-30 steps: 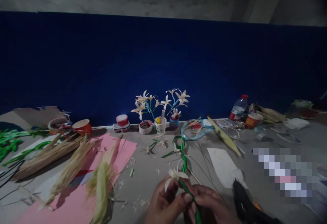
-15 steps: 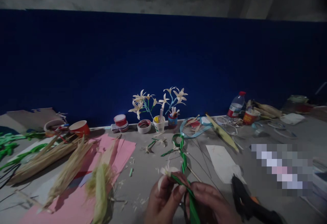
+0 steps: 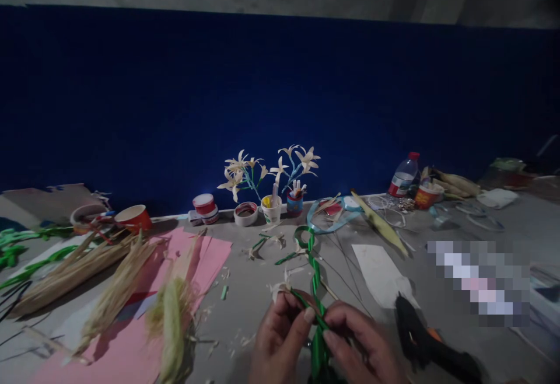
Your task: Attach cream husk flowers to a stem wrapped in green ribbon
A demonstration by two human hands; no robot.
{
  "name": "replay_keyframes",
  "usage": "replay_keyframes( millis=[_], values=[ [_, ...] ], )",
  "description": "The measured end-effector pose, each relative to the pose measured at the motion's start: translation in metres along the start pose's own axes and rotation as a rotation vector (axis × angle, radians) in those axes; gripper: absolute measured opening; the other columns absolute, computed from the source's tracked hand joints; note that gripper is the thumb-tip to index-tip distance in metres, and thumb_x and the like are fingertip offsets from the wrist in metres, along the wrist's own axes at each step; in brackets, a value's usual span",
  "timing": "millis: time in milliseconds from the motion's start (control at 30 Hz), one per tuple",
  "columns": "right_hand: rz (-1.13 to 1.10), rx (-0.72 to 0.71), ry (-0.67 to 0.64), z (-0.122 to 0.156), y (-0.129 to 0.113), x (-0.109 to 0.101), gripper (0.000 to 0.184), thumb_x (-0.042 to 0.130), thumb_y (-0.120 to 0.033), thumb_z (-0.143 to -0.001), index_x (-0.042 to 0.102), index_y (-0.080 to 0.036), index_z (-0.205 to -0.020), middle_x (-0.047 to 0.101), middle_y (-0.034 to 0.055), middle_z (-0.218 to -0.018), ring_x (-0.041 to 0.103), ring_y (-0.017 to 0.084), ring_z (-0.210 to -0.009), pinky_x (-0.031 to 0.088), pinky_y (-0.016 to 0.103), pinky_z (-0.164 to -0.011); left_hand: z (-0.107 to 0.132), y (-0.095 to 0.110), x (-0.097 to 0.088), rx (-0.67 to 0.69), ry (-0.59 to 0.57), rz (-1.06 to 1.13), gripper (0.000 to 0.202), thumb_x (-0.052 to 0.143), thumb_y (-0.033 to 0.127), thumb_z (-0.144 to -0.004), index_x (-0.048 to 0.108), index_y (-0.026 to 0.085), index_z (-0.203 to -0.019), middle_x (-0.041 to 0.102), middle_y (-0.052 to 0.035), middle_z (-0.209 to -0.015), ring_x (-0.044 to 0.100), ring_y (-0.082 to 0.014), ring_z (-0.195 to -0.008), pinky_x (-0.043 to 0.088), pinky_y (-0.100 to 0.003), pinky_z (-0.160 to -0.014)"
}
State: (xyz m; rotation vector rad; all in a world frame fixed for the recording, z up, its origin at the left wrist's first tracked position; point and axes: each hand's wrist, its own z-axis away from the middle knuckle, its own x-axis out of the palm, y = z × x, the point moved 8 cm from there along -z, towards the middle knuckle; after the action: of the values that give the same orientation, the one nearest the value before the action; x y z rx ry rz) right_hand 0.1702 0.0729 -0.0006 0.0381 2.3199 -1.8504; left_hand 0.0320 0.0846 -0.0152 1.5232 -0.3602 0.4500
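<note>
My left hand [image 3: 280, 340] is pinched around a thin green-wrapped stem [image 3: 301, 299] just below a pale husk flower [image 3: 280, 288], part of which the fingers hide. Against the stem's lower end, the thumb and fingers of my right hand [image 3: 363, 343] are closed. A twisted green strip [image 3: 315, 276] runs from a small green roll [image 3: 301, 235] on the table, passes between my hands and drops toward me. Whether the right fingers grip the strip as well as the stem, I cannot tell. Short green-stemmed pieces [image 3: 286, 257] lie beyond my hands.
A black glue gun [image 3: 422, 337] lies to the right, beside a white sheet [image 3: 376, 273]. Dried corn husks [image 3: 118, 290] and pink paper [image 3: 126, 346] cover the left. Finished flowers [image 3: 238, 165], a white cup [image 3: 271, 212] and a bottle [image 3: 403, 177] stand along the blue wall.
The view has tilted down slightly. My right hand has shifted a little along the stem, and the green strip between my hands now hangs straighter.
</note>
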Motion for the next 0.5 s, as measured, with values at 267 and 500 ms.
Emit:
replay_keyframes(
  millis=[267, 500],
  values=[
    [-0.181, 0.255, 0.025, -0.001, 0.017, 0.003, 0.031, 0.062, -0.046, -0.083, 0.058, -0.02, -0.066, 0.048, -0.0047, -0.058, 0.048, 0.014, -0.056, 0.041, 0.021, -0.053, 0.002, 0.006, 0.006, 0.019, -0.033, -0.017, 0.026, 0.081, 0.04, -0.07, 0.069, 0.017, -0.076, 0.064, -0.001, -0.074, 0.055, -0.0158, -0.074, 0.042, -0.026, -0.07],
    [-0.546, 0.5, 0.149, 0.007, 0.04, 0.009, 0.032, 0.083, -0.047, -0.063, 0.069, -0.019, -0.066, 0.056, -0.0038, -0.053, 0.049, 0.012, -0.053, 0.042, 0.02, -0.05, 0.004, 0.007, 0.006, 0.053, -0.029, 0.003, 0.025, 0.08, 0.04, -0.071, 0.07, 0.018, -0.076, 0.065, -0.0011, -0.073, 0.056, -0.0156, -0.072, 0.042, -0.025, -0.069]
  ],
)
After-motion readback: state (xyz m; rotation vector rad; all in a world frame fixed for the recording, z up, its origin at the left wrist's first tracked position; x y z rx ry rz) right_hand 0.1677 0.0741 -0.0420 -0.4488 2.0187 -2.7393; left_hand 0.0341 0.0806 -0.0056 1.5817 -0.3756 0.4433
